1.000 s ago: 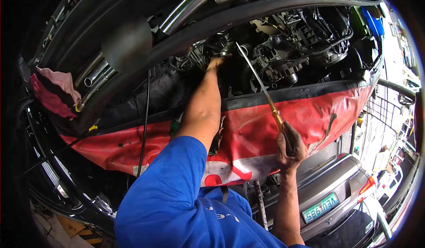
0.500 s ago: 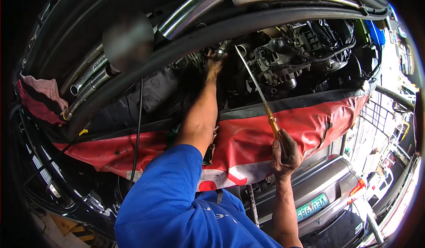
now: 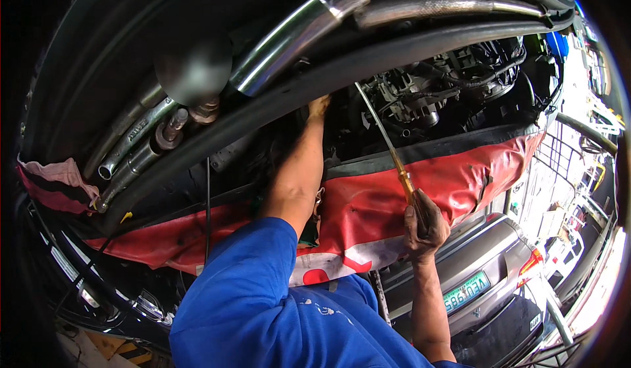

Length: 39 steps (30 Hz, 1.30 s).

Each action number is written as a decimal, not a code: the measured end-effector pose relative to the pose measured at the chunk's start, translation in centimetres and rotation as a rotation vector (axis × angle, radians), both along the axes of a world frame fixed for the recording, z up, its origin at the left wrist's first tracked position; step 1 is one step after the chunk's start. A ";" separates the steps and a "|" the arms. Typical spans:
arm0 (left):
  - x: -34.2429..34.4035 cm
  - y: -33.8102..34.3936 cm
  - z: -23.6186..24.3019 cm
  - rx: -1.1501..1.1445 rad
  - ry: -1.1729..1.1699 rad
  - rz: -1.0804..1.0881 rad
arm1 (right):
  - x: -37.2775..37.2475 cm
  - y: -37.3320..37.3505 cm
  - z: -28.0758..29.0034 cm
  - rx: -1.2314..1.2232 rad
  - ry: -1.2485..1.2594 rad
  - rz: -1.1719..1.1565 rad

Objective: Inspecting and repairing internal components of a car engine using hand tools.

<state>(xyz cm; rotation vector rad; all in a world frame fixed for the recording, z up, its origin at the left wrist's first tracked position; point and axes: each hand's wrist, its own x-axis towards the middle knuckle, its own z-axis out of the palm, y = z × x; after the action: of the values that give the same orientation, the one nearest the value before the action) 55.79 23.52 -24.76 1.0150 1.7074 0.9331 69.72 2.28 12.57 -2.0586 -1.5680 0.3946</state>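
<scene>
My right hand (image 3: 427, 227) is closed round the amber handle of a long screwdriver (image 3: 380, 122). Its thin metal shaft slants up and left into the engine bay, and the tip is hidden behind a black rim. My left arm stretches into the bay, left of the shaft. Only the back part of my left hand (image 3: 319, 107) shows below the rim; its fingers and whatever they touch are hidden. Dark engine parts (image 3: 420, 95) lie to the right of both the hand and the shaft.
A red cover (image 3: 368, 200) drapes over the car's near edge. Across the top, the black rim (image 3: 315, 79) borders a dark surface with a chrome tube (image 3: 296, 39), a knurled handle (image 3: 427, 6) and sockets (image 3: 171, 128). A pink cloth (image 3: 59, 181) lies far left. A silver car (image 3: 490, 269) stands at lower right.
The view has shifted, so the black rim covers more of the engine bay, my left fingers and the screwdriver's tip. My right hand keeps its grip on the screwdriver, nearly still.
</scene>
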 end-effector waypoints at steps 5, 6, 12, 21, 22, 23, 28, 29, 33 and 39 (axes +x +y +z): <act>-1.2 0.8 -1.1 -0.053 0.083 -0.110 | 0.0 0.4 0.1 -0.073 0.062 0.035; -1.5 0.8 -1.2 -0.095 0.079 -0.131 | -0.1 0.9 0.3 -0.116 0.098 0.049; 0.2 0.9 1.2 -0.121 0.130 -0.214 | -0.2 5.6 1.3 -0.306 0.008 0.218; -0.9 0.9 2.0 -0.097 0.053 -0.254 | 1.2 9.2 0.4 -0.344 -0.063 0.489; -0.7 0.9 2.2 -0.101 0.054 -0.244 | 1.4 9.2 0.4 -0.346 -0.066 0.489; -0.4 0.9 2.3 -0.102 0.050 -0.244 | 1.5 9.2 0.5 -0.350 -0.081 0.501; -0.1 1.0 2.1 -0.061 0.093 -0.221 | 1.6 9.1 0.8 -0.332 -0.126 0.536; -0.1 1.1 1.9 -0.061 0.090 -0.222 | 1.6 9.1 0.8 -0.324 -0.139 0.539; -0.9 1.2 1.4 -0.103 0.072 -0.243 | 1.3 9.3 0.6 -0.311 -0.136 0.553; 0.0 1.1 2.0 -0.108 0.081 -0.230 | 1.7 9.1 0.5 -0.335 -0.201 0.576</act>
<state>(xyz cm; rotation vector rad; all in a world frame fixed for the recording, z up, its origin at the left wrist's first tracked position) 55.80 24.62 -22.75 1.1616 1.6468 0.6532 71.42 11.35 13.06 -1.8841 -2.3563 0.7142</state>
